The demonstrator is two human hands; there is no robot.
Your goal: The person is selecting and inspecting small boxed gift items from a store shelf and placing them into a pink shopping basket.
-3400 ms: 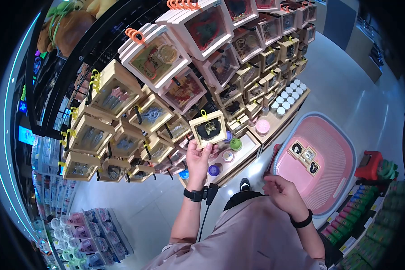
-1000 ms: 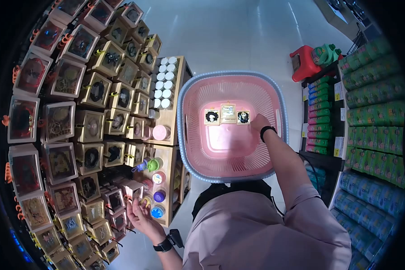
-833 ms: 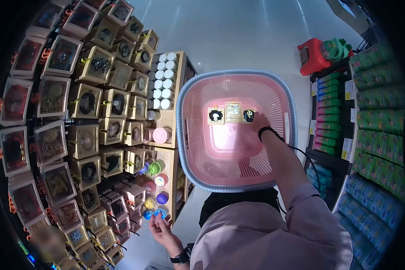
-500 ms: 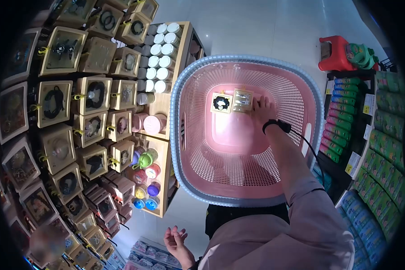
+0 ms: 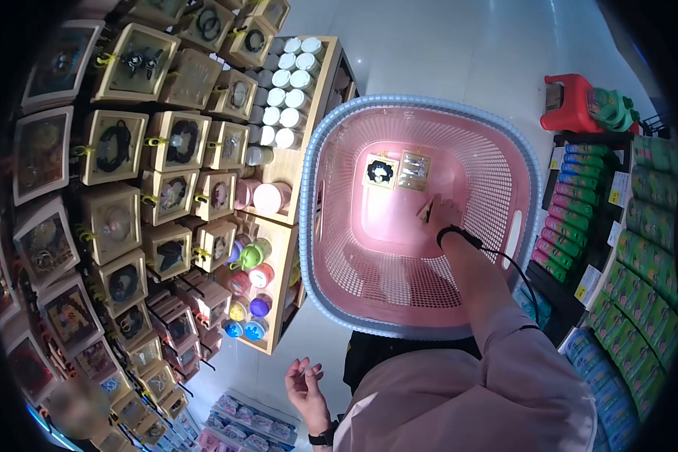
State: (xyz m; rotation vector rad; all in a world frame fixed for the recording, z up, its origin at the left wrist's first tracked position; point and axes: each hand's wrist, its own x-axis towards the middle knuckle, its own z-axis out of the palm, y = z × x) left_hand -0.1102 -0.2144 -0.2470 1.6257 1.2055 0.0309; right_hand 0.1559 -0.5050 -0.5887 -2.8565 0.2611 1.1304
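Inside the large pink basket (image 5: 399,290) with a pale blue rim, my right hand (image 5: 441,215) hovers over or rests on the bottom; contact cannot be told. Its fingers are apart, with a dark gap between them and nothing plainly held. Just beyond it lie two small wood-framed boxes side by side. One box (image 5: 380,172) shows a black beaded loop through its clear front; the other box (image 5: 414,171) has small pale pieces inside. My left hand (image 5: 307,392) hangs outside the basket at the lower left, fingers loosely bent and apart, holding nothing.
At the left is a rack of hanging wood-framed boxes (image 5: 113,147) with hair accessories. Beside it, a wooden shelf (image 5: 285,177) bears white-lidded jars and colourful tubs. Green-capped bottles (image 5: 569,215) and green packs (image 5: 636,290) line the right. A red stool (image 5: 569,103) stands behind.
My right hand has drawn back from the boxes toward me, and both boxes stay on the basket's bottom. My left hand has lifted slightly. The view has shifted a little.
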